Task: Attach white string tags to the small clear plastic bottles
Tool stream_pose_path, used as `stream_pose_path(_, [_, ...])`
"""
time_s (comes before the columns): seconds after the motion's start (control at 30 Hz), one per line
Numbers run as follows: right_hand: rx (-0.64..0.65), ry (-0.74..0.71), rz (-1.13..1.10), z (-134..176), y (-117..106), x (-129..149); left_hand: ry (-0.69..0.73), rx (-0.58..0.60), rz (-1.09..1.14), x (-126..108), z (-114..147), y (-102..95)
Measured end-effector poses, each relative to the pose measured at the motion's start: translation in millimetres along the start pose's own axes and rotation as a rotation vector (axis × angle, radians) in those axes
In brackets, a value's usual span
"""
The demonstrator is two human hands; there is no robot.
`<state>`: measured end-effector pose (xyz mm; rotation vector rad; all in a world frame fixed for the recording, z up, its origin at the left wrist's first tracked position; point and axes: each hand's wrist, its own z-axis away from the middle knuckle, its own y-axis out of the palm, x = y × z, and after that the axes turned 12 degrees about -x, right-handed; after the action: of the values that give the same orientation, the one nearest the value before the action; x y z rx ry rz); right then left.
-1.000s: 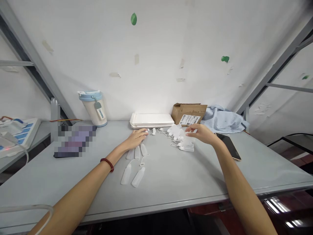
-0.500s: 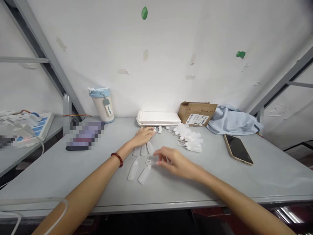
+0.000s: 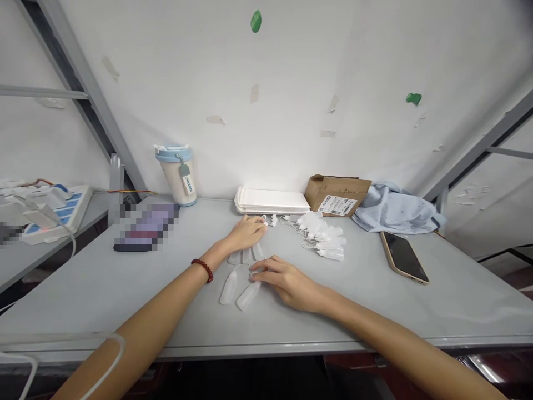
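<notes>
My left hand [image 3: 247, 233], a dark red bead bracelet [image 3: 203, 269] on its wrist, lies over the tops of several small translucent squeeze bottles [image 3: 246, 255]. Its fingers stretch out flat, the tips at some small white caps [image 3: 273, 221]. Two more bottles lie nearer me, a left one [image 3: 228, 289] and a right one [image 3: 249, 296]. My right hand [image 3: 287, 282] reaches in from the right above the right one's neck. Its thumb and forefinger close on a small white tethered cap [image 3: 252, 272], mostly covered by the fingertips.
Bottles with corded caps lie piled [image 3: 322, 236] to the right. Behind stand stacked white trays [image 3: 272, 200] and a cardboard box [image 3: 337, 194], with a blue cloth [image 3: 395, 208] beside it. A phone [image 3: 403, 258] lies right; a tumbler [image 3: 178, 175] and a blurred dark device [image 3: 145, 228] are left.
My right hand has moved left, and its fingertips have come together at the small cap. My left hand stays over the bottles. The view has shifted slightly.
</notes>
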<state>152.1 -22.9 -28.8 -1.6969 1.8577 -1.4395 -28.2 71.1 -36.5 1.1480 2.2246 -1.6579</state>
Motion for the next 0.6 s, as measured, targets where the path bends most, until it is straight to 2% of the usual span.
stream_pose_path(0.4, [-0.078,0.062,-0.026,-1.2,-2.5,1.8,-0.028,-0.141,0.075,-3.0,-0.2,-4.7])
stream_pose_path(0.47, [-0.107,0.075,-0.022,-1.1,-5.7,2.5,-0.086,-0.201,0.138,-6.7,-0.4,-10.1])
stream_pose_path(0.6, [-0.154,0.081,0.015,-0.8,-12.4,1.0,-0.361,-0.312,0.404,-10.5,-0.2,-21.2])
